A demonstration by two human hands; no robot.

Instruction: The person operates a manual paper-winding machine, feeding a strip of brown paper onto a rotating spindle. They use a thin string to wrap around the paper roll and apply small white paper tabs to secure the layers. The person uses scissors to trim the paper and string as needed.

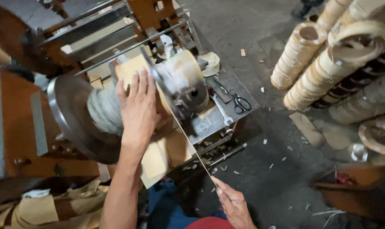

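My left hand (138, 109) lies flat, fingers together, on a pale roll wound on a machine spindle (103, 111), between a large grey metal disc (71, 116) and a blurred cream drum (185, 78). My right hand (233, 205) pinches the end of a thin pale strip (191, 148) that runs up and left to the drum. Tan wooden sheets (165, 152) lie under the spindle.
Black-handled scissors (240, 101) and a wrench (221, 111) rest on the grey metal machine table (209, 125). Stacks of pale wooden rings (298, 53) lean at the upper right. Wood chips litter the dark floor (269, 169). Brown paper scraps (52, 208) sit lower left.
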